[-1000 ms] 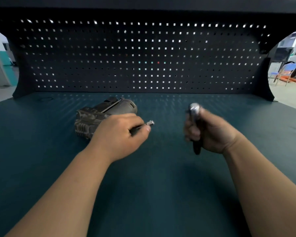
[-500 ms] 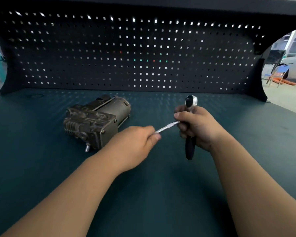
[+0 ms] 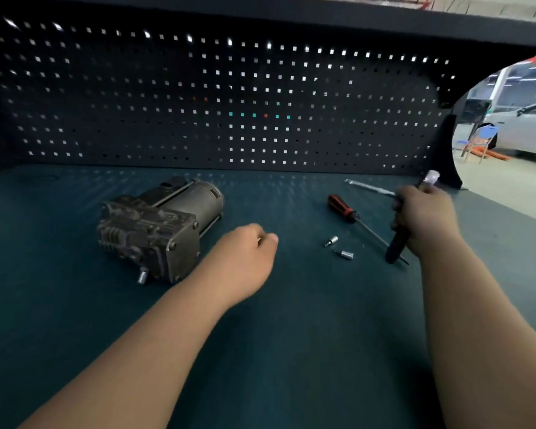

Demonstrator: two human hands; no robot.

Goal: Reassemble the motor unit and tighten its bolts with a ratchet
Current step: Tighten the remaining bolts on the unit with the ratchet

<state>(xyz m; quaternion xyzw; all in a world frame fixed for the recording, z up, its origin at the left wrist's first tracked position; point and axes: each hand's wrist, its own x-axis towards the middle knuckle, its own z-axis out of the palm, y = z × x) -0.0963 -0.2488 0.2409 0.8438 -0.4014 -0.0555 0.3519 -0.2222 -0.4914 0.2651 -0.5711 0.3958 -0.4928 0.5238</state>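
**Ratchet held at the right, motor on the mat**

The motor [image 3: 160, 232] is laid on the mat [image 3: 291, 351], left of centre. The ratchet [image 3: 410, 218] is gripped upright in the right hand [image 3: 424, 219], fingers wrapped around its handle. The left hand [image 3: 245, 261] is curled beside the motor; what it pinches cannot be told. Two sockets [image 3: 339, 247] and a screwdriver [image 3: 358, 221] are seen between the hands.

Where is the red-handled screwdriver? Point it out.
The screwdriver lies on the mat right of the motor unit, just beyond two small sockets, its tip beneath the right hand holding the ratchet.
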